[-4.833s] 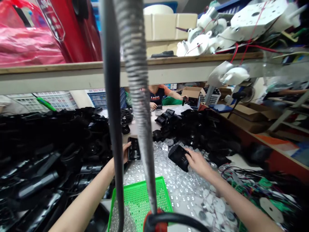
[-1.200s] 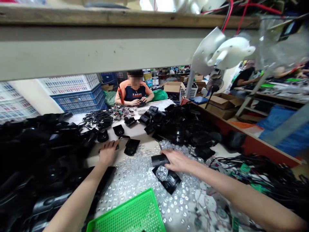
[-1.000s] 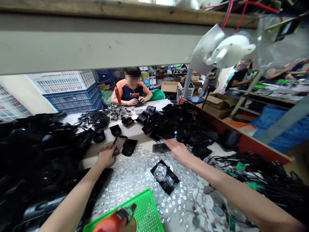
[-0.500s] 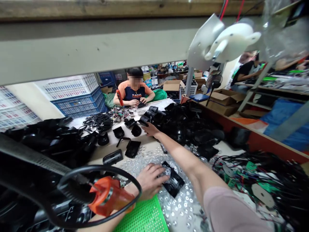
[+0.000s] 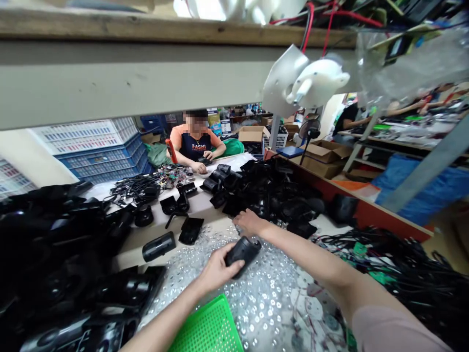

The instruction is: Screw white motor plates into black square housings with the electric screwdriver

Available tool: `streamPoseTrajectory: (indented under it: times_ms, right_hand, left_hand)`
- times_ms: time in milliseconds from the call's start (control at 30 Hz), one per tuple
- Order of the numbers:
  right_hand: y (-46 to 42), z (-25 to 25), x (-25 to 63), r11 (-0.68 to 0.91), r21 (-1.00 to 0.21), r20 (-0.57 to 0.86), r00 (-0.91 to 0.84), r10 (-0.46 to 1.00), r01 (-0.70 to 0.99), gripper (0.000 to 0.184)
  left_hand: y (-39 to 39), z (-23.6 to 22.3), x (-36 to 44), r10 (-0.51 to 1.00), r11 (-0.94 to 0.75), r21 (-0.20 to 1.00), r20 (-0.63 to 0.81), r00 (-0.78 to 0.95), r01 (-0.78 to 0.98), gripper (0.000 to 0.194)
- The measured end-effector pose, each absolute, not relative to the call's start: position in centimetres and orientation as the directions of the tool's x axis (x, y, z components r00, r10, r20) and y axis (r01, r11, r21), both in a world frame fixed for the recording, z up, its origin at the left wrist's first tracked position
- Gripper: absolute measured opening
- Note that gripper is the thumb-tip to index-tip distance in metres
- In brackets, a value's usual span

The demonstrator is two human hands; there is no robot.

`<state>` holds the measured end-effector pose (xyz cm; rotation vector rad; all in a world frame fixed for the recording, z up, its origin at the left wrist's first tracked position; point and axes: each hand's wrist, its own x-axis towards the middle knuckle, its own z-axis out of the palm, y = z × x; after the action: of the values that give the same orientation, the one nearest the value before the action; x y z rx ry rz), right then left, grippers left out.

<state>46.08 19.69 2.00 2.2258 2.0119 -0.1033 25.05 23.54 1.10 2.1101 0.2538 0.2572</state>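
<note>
My left hand [image 5: 219, 268] is closed round a curved black plastic housing [image 5: 245, 254], thumb on its near face, raised over a spread of small shiny ring-shaped pieces [image 5: 266, 288]. Just beyond it, my right hand [image 5: 252, 223] is at the near edge of a heap of black plastic parts [image 5: 271, 190]. Its fingers are bent and pointing left; what they hold, if anything, is hidden. To the left on the table lie a black half-shell [image 5: 159, 246] and a flat black part [image 5: 191, 230]. A green perforated tray [image 5: 210, 327] sits below my left forearm.
Black parts [image 5: 54, 234] pile up on the left; cables with green boards [image 5: 384, 259] lie on the right. A beam [image 5: 128, 80] crosses above, with white plastic parts [image 5: 318, 80] hanging from it. A co-worker [image 5: 198, 144] sits opposite, near an orange tool [image 5: 171, 151].
My right hand has drawn back from the far parts. My left hand has lifted the black housing from the table. The orange screwdriver over my left arm has left the view.
</note>
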Motion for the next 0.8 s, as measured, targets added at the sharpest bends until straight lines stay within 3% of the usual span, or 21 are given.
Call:
streamPoseTrajectory:
  times_ms: [100,300,400,500,567,700,800]
  right_hand:
    - [20.7,1.7,45.6,-0.134,0.118,-0.176,0.153,0.972,0.984,0.050]
    - [22.4,1.3,45.6,-0.132,0.180,-0.311,0.183,0.933,0.975,0.037]
    - [22.3,1.3,45.2,-0.124,0.198,-0.309,0.182,0.933,0.972,0.036]
    - [21.4,2.0,44.4,-0.114,0.208,-0.266,0.168,0.949,0.972,0.033]
    - [20.4,2.6,44.0,-0.104,0.198,-0.219,0.147,0.965,0.975,0.031]
    - [17.9,4.1,43.8,-0.065,0.155,-0.156,0.089,0.984,0.986,0.021]
    - [15.9,4.9,43.5,-0.015,0.117,-0.206,0.039,0.978,0.993,0.016]
  left_hand:
    - [23.9,0.9,25.4,0.302,-0.398,0.896,-0.075,0.950,0.198,0.048]
    - [24.4,1.6,25.0,0.383,-0.508,0.786,-0.160,0.910,0.352,0.052]
    - [23.3,2.9,24.8,0.472,-0.644,0.651,-0.076,0.878,0.402,0.061]
    - [21.7,3.5,25.1,0.431,-0.810,0.432,-0.021,0.902,0.396,0.082]
    - [20.9,3.3,25.3,0.401,-0.847,0.371,-0.022,0.916,0.380,0.090]
    - [20.7,2.5,25.2,0.417,-0.824,0.420,-0.008,0.909,0.381,0.084]
    - [21.6,2.6,24.8,0.407,-0.786,0.521,0.033,0.913,0.331,0.082]
